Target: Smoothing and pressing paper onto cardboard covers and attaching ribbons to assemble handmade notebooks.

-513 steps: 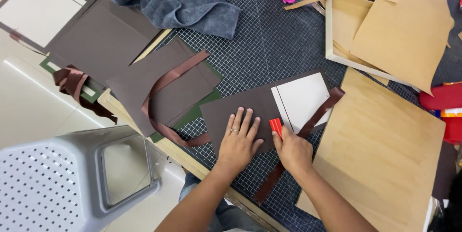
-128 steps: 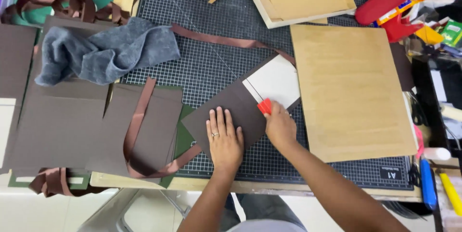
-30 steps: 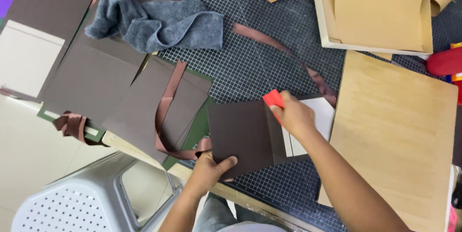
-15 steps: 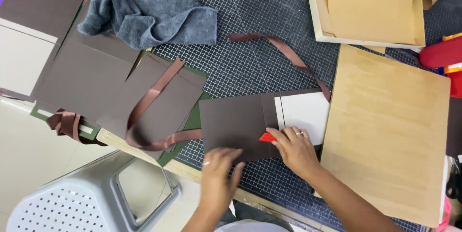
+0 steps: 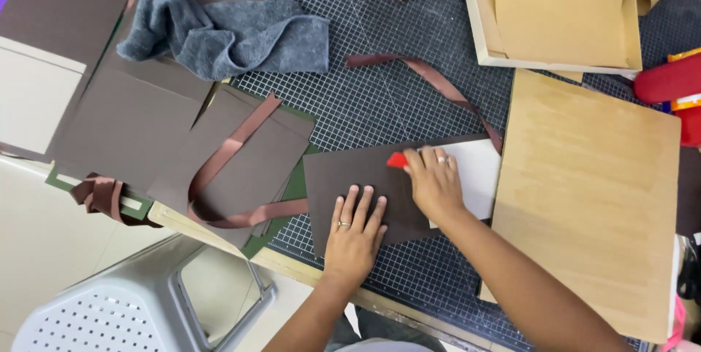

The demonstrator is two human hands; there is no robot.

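Flat left hand [image 5: 355, 231] pressing brown sheet [image 5: 350, 180], right hand [image 5: 434, 182] gripping red tool [image 5: 396, 160] (mostly hidden)

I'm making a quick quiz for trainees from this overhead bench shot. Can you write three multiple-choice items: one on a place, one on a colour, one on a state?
1. Where does the grey cloth lie?
A. up and to the left of the hands, partly on the brown sheets
B. on the wooden board
C. under the right hand

2. What colour is the small tool in the right hand?
A. blue
B. red
C. green

3. How does the left hand stand?
A. closed in a fist
B. lifted off the bench
C. flat, fingers spread, on the dark brown piece

Answers: 1 A, the cloth sits at the upper left on the brown sheets; 2 B, a red tip shows at the fingertips; 3 C, the palm presses down on the piece.
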